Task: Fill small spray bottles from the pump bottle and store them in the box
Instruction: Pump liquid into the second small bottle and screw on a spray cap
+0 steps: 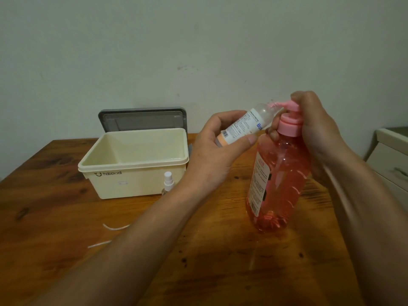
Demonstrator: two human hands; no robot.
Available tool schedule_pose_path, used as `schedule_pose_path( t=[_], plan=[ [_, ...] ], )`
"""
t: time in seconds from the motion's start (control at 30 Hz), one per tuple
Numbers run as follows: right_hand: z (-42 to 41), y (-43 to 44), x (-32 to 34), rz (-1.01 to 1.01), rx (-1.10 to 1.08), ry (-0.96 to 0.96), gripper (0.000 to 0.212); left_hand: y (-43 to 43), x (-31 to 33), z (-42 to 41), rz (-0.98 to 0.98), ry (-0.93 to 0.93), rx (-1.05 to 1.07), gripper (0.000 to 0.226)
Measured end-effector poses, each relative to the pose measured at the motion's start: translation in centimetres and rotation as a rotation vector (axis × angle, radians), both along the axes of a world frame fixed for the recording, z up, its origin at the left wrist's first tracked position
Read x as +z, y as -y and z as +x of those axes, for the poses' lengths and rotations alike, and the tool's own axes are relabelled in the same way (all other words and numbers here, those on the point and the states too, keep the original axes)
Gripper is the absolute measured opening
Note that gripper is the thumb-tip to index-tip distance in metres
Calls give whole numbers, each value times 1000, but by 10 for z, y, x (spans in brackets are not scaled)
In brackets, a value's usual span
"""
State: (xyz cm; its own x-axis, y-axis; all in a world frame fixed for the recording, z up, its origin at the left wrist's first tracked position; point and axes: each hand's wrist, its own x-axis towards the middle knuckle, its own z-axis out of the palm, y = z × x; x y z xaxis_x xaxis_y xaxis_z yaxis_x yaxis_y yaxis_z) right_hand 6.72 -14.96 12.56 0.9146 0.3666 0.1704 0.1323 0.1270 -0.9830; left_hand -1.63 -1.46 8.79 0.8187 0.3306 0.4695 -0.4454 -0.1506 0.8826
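Nearest, two bare forearms reach in over the wooden bench (66,217); two thin white strands (114,227) lie on the wood to the left of the left forearm. Beyond them the pump bottle (278,186) stands on the bench right of centre; it is clear plastic, full of pink liquid, with a white label on its left side. The right hand (318,131) grips its neck from the right, fingers curled round just under the pink collar, the top of the hand over the pink pump head (292,106). The left hand (212,151) pinches the small bottle (242,127) between thumb and curled fingers; that bottle is held in the air, tilted, its clear neck up at the pink spout and touching it; it has a white label with blue letters, and a little orange liquid shows at its lower end. Further back and to the left, a spray bottle (168,181) with a white cap stands on the bench, just in front of the box's near right corner; the left forearm partly hides it. The box (123,184) is cream plastic and open; nothing shows inside it. Its grey lid (143,120) stands on edge behind it against the pale wall (198,40); a cream drawer unit (389,160) sits at the far right.
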Motion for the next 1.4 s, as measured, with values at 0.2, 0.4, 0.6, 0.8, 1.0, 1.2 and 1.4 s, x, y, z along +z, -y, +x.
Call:
schedule_pose_path(
  t=[0.2,0.4,0.6,0.8,1.0,1.2,1.4],
  plan=[
    [0,1,1,-21,-3,-7,56,0,3,-1,1,1,-2,38],
    [1,-1,-1,7,-30,20,50,0,0,-1,5,-3,5,38],
    [-2,1,1,-12,-17,-3,57,1,3,-2,-3,-1,-2,38],
    [1,-1,-1,-8,-30,29,53,0,-1,-2,-9,-8,0,37],
    [-1,2,1,-26,15,-17,57,1,0,-2,-28,12,-22,38],
    [-1,-1,0,-13,-39,30,53,0,-2,-2,-29,1,-18,37],
    [-3,2,2,-27,21,-23,59,2,1,-2,-10,11,-12,38]
  ],
)
